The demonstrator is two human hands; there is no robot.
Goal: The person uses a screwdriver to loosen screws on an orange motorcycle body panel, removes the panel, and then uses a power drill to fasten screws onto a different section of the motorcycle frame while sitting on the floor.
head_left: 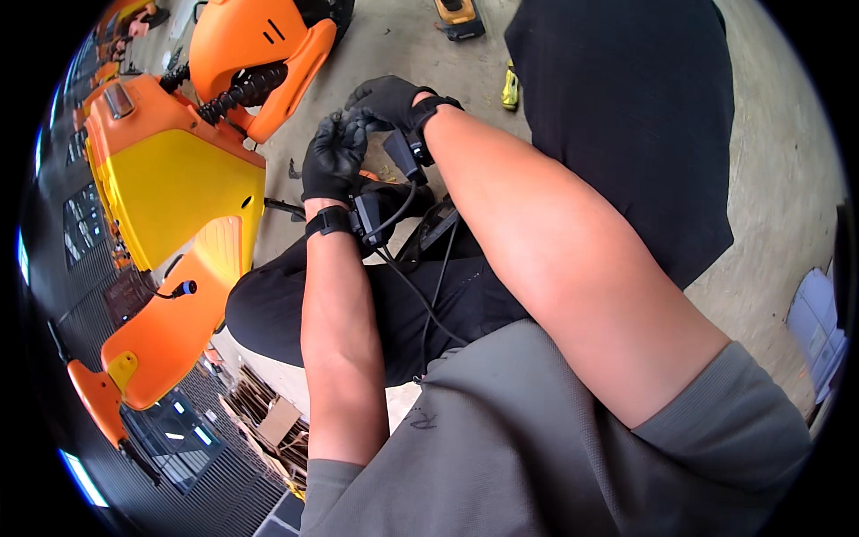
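Meeting in front of the person, the black-gloved left hand (332, 163) and the black-gloved right hand (386, 100) bring their fingertips close together, seemingly so that both can reach one small spot. The left fingers are bent, the right ones curled toward them, with little gap between; whether they pinch anything I cannot tell, dark gloves hiding any small piece there. To their left, apart from both hands, stands the orange-and-yellow plastic-bodied vehicle (179, 183), its rounded orange plastic wheel cover (237, 54) nearest the fingers. The black box-shaped wrist devices (369, 220) trail slack black cables (414, 190), probably to let the wrists turn freely. Farther out, a small bright-yellow object (510, 89) lies on the grey concrete floor (403, 54)
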